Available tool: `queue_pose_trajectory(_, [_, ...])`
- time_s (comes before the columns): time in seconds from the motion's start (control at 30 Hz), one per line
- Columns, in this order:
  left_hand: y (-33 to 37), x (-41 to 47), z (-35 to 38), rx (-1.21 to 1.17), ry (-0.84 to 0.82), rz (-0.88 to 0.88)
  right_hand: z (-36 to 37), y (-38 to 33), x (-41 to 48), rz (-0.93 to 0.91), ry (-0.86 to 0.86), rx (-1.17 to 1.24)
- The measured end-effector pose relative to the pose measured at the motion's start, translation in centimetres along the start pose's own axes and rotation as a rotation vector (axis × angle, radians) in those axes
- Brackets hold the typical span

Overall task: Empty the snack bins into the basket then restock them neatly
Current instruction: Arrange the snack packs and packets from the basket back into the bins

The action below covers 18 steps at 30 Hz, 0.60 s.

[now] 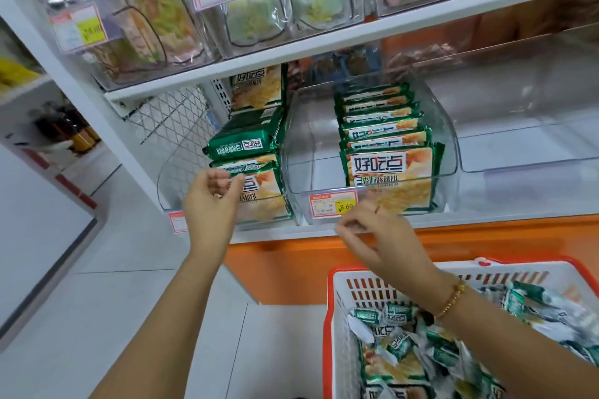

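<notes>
Head view: the left hand [210, 207] is raised in front of the left bin [168, 178], fingers loosely curled and holding nothing. Its thumb overlaps the front packet of the untidy stack of packets [246, 142] there; I cannot tell whether it touches. The right hand [379, 236] hangs just below the middle bin [311, 172], back to the camera, fingers bent loosely with nothing showing in them, beside the price tag [334, 204] on the bin's front lip.

In the middle bin a row of packets [389, 168] stands upright along the right side, one behind another; the left side shows bare floor, wide enough for a hand. The right bin [518, 152] sits touching it, further right.

The basket [330, 301], white with a red rim, lies near and right, below the shelf edge [486, 220], heaped with loose packets [402, 343]. The right forearm crosses over its rim.
</notes>
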<state>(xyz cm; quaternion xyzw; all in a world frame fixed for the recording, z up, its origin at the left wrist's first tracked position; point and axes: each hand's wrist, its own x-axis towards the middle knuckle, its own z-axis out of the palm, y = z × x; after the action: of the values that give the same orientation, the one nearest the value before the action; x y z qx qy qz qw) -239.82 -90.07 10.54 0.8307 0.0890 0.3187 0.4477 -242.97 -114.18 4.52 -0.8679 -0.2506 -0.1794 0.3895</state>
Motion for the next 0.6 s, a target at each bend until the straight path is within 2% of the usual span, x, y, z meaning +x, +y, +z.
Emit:
queue_pose_trajectory(0.13, [0.1,4.0,-0.5,0.272,-0.018,0.105,-1.0,-1.7,4.6,-0.027,0.059,0.017])
queue_pose_trajectory(0.27, [-0.5,8.0,-0.6,0.440,-0.218,0.114,-1.2,-2.6,9.7,0.033,0.045,-0.005])
queue_pose_trajectory(0.37, [-1.2,10.2,-0.1,0.432,-0.342,0.119,-0.6,-2.6,14.2,0.135,0.034,0.028])
queue_pose_trajectory(0.47, [-2.0,12.1,0.5,0.435,-0.416,0.249,0.1,-2.1,18.6,0.251,0.019,0.020])
queue_pose_trajectory(0.53, [-2.7,13.2,0.6,0.384,-0.436,0.324,0.6,-1.7,21.2,0.306,-0.023,0.006])
queue_pose_trajectory(0.6, [-2.9,14.3,0.5,0.243,-0.385,0.309,1.0,-1.4,23.2,0.318,-0.141,-0.005])
